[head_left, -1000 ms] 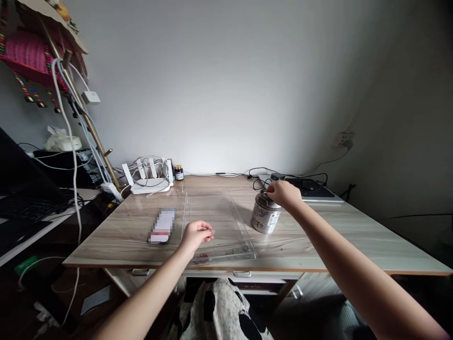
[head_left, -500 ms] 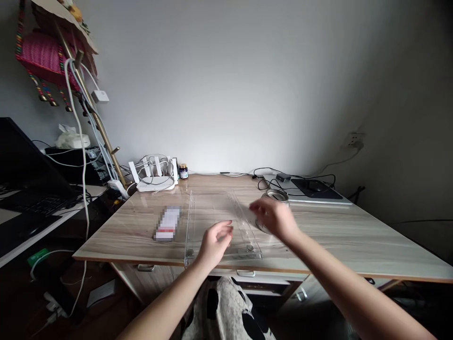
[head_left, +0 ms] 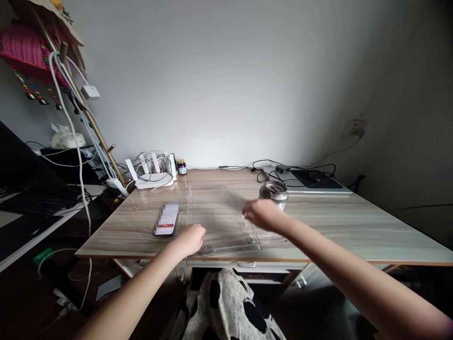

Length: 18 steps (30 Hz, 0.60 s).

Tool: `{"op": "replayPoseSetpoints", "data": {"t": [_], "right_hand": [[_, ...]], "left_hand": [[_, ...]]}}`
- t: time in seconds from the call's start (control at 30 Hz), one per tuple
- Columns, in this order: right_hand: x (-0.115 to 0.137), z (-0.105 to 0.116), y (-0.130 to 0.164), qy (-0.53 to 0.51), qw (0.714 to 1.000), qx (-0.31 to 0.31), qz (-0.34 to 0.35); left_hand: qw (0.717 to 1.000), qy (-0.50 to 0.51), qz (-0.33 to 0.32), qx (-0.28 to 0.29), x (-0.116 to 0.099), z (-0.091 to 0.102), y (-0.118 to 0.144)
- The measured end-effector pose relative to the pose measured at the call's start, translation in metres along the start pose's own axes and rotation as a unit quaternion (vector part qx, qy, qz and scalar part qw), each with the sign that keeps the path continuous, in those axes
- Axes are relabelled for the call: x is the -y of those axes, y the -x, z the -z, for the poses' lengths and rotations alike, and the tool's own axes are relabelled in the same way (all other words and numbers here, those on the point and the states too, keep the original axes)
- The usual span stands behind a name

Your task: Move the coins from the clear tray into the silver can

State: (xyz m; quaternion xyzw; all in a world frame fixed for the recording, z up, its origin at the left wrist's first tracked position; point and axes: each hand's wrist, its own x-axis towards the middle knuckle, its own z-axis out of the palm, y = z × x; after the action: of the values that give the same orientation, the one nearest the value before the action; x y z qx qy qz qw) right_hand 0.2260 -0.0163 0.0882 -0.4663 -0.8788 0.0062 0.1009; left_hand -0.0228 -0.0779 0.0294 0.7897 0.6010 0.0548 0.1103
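- Here, at centre frame, a clear plastic tray (head_left: 215, 212) lay flat on the worktop (head_left: 339, 231), its near edge close to the worktop's front edge.
- Left hand (head_left: 191, 237) rested at the tray's lower left corner, knuckles up, fingers curled under; whether they pinched anything could not be told.
- Right hand (head_left: 264, 216) hovered over the tray's right rim, somewhat blurred; fingers loosely curled, apparently holding nothing, though the blur left that uncertain.
- Small dark round pieces (head_left: 244, 242), possibly coins, sat inside the tray along its near edge; too small to identify.
- Patterned metal tin (head_left: 273, 193) stood upright right of centre, just beyond the right hand and apart from it, top facing up.
- Phone (head_left: 167, 220) lay flat left of the tray, near the left hand but not touching.
- White router (head_left: 153, 172) with cables and a small dark jar (head_left: 181, 166) stood at the back, upper left of the worktop; dark mouse pad (head_left: 314, 178) at the back right.
- Judgement on handling: the tray looked light and slippery, so the left hand would do best to press its corner down while the right picks pieces one at a time with fingertips.
- Keeping the wrist low and clear of the tin should avoid knocking it; sliding pieces against the tray's wall would ease the pinch.
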Motion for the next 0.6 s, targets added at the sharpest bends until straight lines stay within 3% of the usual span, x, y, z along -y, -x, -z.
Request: {"op": "replayPoseSetpoints", "data": {"t": [0.13, 0.37, 0.47, 0.6], "right_hand": [[0.022, -0.034, -0.002, 0.142, 0.966, 0.17, 0.132], [0.013, -0.039, -0.012, 0.134, 0.935, 0.296, 0.139], [0.012, -0.04, -0.01, 0.113, 0.933, 0.313, 0.135], [0.006, -0.022, -0.005, -0.007, 0.962, 0.249, 0.109]], "left_hand": [[0.996, -0.058, 0.014, 0.06, -0.009, 0.01, 0.0], [0.989, -0.037, 0.001, 0.14, -0.006, 0.023, -0.007], [0.978, -0.081, -0.018, 0.194, -0.001, 0.019, -0.009], [0.983, -0.092, -0.028, 0.157, 0.006, 0.014, -0.008]]}}
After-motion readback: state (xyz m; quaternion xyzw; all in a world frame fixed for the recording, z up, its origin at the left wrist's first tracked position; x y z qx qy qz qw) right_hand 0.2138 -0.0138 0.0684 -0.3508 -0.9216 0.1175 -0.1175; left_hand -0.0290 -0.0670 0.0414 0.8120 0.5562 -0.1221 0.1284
